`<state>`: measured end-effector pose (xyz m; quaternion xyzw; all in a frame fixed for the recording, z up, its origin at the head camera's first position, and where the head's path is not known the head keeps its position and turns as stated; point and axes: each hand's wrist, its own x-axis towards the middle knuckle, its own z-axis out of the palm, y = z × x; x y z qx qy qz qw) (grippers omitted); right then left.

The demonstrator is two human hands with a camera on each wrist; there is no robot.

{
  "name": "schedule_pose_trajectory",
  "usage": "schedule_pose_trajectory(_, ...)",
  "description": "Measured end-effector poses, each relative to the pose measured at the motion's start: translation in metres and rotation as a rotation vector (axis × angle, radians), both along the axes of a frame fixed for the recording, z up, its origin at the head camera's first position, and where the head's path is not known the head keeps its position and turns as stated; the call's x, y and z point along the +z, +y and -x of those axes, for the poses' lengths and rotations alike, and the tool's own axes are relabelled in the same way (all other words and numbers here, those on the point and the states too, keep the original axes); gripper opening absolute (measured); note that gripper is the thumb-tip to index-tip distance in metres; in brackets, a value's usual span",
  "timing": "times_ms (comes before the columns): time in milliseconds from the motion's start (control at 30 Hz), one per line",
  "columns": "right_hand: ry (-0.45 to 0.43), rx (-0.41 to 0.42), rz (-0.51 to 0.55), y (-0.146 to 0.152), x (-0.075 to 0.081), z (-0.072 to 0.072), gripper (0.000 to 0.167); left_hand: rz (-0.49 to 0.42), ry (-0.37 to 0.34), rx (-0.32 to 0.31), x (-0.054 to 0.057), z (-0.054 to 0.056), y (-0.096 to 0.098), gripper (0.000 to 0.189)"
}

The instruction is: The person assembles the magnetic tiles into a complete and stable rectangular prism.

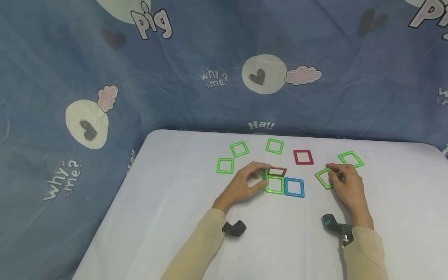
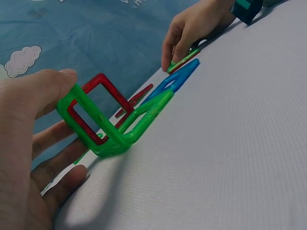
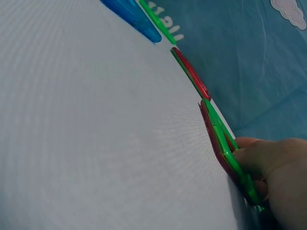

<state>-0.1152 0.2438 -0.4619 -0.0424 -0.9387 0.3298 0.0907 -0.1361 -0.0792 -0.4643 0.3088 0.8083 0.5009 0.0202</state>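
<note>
We see a blue cloth (image 1: 192, 105), printed with words, hearts and clouds, hanging beyond a white table (image 1: 280, 241). Two beige sleeves, a left sleeve (image 1: 199, 241) and a right sleeve (image 1: 365, 252), reach in from the near side. Our eyes go next to the left hand (image 1: 243, 183) and the right hand (image 1: 350, 190), both in narrow pinches, then to the black left camera (image 1: 235, 228) and right camera (image 1: 336, 224) on the wrists.

Last come the hollow squares, all much alike in size. We take the flat green square (image 1: 275, 192) as the clock's centre. At nine, the left hand grips an upright green square (image 2: 99, 115) along its edge; at twelve stands an upright red square (image 2: 115, 93); at three, a blue square (image 1: 294, 179) lies touching. Farther out toward three, the right hand pinches the outer green square (image 1: 321, 181); we cannot tell whether it is fully off the table.

Loose on the table, we find the near-left green square (image 1: 225, 171) between nine and ten, the far-left green square (image 1: 237, 144) between ten and eleven, the far green square (image 1: 274, 151) at twelve, the flat red square (image 1: 304, 163) near two, and the far-right green square (image 1: 345, 154) between two and three.
</note>
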Motion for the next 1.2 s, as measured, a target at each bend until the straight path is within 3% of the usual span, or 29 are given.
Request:
schedule_pose_trajectory(367, 0.042, -0.012, 0.052, -0.0005, -0.0018, 0.0016, 0.026, 0.004, -0.005, -0.002, 0.0006, 0.0014, 0.0005, 0.045)
schedule_pose_trajectory(800, 0.069, -0.086, 0.136, -0.0008, -0.0039, 0.0004, 0.030, -0.027, 0.008, -0.019, 0.0008, 0.0017, 0.0007, 0.045)
schedule_pose_trajectory(1200, 0.180, -0.042, 0.352, -0.0018, -0.0009, 0.0007, 0.027, -0.038, 0.001, -0.021, 0.0008, 0.0003, 0.0006, 0.045)
